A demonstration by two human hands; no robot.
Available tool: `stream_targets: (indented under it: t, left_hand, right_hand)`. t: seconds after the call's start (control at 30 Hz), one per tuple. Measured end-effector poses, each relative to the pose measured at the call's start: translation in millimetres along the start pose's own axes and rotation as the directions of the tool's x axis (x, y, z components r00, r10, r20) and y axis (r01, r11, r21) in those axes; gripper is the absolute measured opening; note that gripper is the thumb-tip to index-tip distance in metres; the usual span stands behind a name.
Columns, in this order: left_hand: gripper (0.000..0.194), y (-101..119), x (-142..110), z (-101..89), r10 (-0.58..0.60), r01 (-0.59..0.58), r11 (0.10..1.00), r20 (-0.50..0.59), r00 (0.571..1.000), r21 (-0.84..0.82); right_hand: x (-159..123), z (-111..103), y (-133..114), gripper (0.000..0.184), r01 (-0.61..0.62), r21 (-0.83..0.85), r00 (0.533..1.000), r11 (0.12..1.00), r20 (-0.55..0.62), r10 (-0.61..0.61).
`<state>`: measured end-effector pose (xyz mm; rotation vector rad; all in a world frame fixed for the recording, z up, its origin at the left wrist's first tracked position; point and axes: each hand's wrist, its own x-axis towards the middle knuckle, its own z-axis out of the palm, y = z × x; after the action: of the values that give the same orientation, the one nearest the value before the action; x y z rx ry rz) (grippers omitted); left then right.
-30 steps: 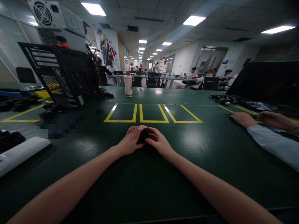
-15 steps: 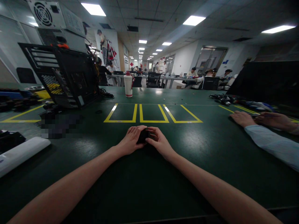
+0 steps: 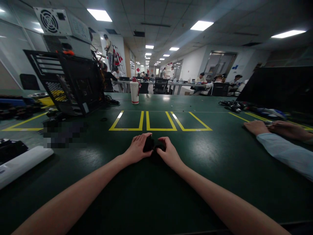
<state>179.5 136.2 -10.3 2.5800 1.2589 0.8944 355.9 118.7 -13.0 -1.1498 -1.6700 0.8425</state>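
My left hand [image 3: 137,148] is closed around a small black part [image 3: 148,144], with its fingers over the top and its thumb below. My right hand [image 3: 171,152] faces it a short gap away, curled with a second small black piece [image 3: 160,145] between thumb and fingers. Both dark pieces are too dim against the green table [image 3: 156,189] to name their exact kind. In front of my hands, yellow tape [image 3: 161,129] marks several outlined areas on the surface.
An open black computer case [image 3: 70,85] stands at the left with power supplies [image 3: 65,24] on top. A white bottle [image 3: 134,91] stands farther back. A white bar-shaped object [image 3: 26,163] lies at the left. At the right are another person's hands [image 3: 256,127], cables [image 3: 234,104] and a black screen [image 3: 278,88].
My right hand has drawn slightly away to the right from my left hand, with a dark piece now apart from the part in my left. The view has tipped slightly upward.
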Motion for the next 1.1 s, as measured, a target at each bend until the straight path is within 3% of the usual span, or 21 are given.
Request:
stream_targets:
  t: [0.1,0.23,0.33,0.53,0.7,0.77,0.9,1.0,1.1]
  left_hand:
    - [0.059,-6.1,2.6,2.4,-0.122,0.123,0.991,0.021,0.992,-0.044]
    - [0.060,-8.9,4.4,3.3,-0.158,0.160,0.984,0.034,0.987,-0.072]
    - [0.062,-6.5,5.0,2.7,-0.200,0.202,0.978,0.042,0.979,-0.055]
    - [0.060,2.9,7.5,3.9,-0.287,0.288,0.958,0.046,0.957,0.001]
    - [0.058,18.9,16.0,4.1,-0.331,0.331,0.944,0.033,0.943,0.003]
    - [0.058,26.5,23.2,3.6,-0.284,0.281,0.959,0.074,0.956,0.041]
    - [0.059,43.3,45.5,6.1,-0.102,0.073,0.986,0.191,0.976,0.151]
    - [0.055,56.7,65.5,10.6,0.031,-0.095,0.970,0.275,0.961,0.223]
    - [0.046,65.4,81.2,12.9,0.106,-0.201,0.939,0.322,0.941,0.280]
  right_hand:
    - [-1.3,-1.2,2.7,0.037,0.052,-0.212,0.999,0.976,-0.001,-0.053]
    - [-4.5,1.3,-0.3,0.037,0.151,-0.401,0.985,0.904,0.136,-0.105]
    - [-6.6,4.0,-6.0,0.033,0.173,-0.520,0.981,0.837,0.162,-0.102]
    - [-7.6,2.0,-8.8,0.040,0.183,-0.630,0.980,0.755,0.178,-0.088]
    - [-5.4,-24.1,-0.5,0.041,0.177,-0.667,0.981,0.724,0.177,-0.076]
    - [-4.5,-42.1,6.2,0.040,0.172,-0.656,0.980,0.735,0.192,-0.059]
    - [-6.3,-79.8,23.3,0.042,0.119,-0.650,0.989,0.751,0.144,-0.033]
    - [-11.7,-99.9,30.8,0.052,0.044,-0.640,0.996,0.767,0.084,0.013]
    - [-16.2,-106.5,30.0,0.059,0.033,-0.606,0.995,0.795,0.096,0.032]
